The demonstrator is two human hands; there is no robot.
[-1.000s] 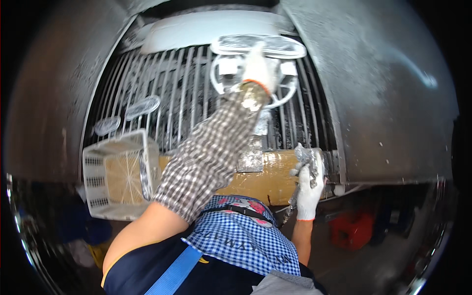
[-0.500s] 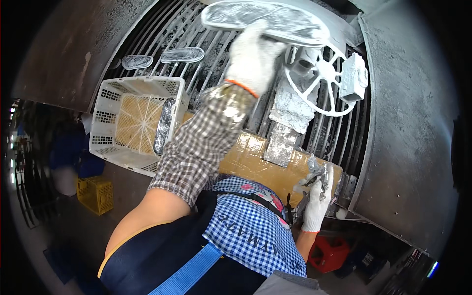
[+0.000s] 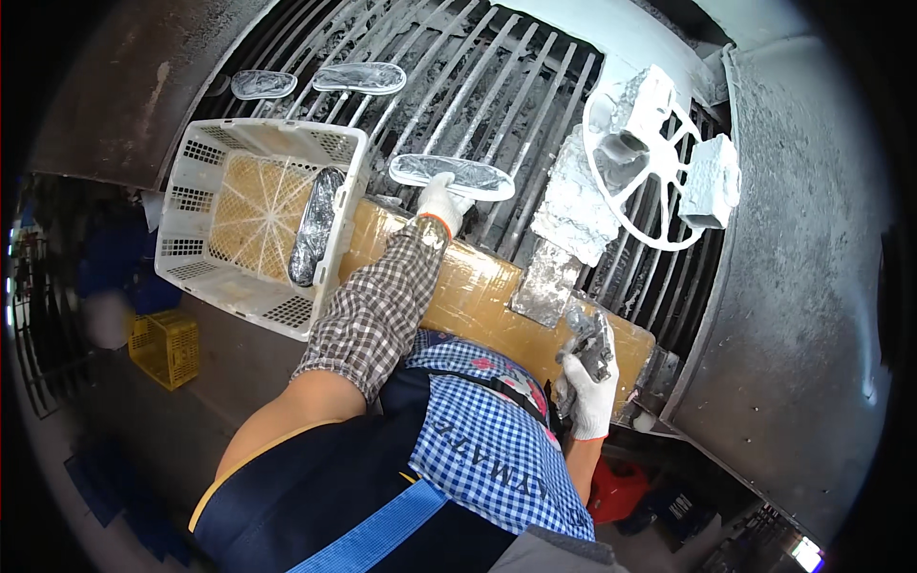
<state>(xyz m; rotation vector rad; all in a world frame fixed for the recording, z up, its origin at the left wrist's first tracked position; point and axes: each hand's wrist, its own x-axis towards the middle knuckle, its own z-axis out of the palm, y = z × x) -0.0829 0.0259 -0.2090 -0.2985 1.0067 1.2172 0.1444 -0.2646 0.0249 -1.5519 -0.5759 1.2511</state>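
Mid-frame, the left hand grips a metal sole-shaped casting, next needing the basket; the right hand clamps scrap.

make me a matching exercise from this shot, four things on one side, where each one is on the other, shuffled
Things:
1. clear sole-shaped plastic piece
2. dark shiny sole-shaped piece
3. grey metal hand tool
4. small yellow crate

Places:
A. in the right hand
B. inside the white perforated plastic basket
C. on the floor, lower left
D. in the left hand

Pairs: 1-D, 2-B, 3-A, 4-C
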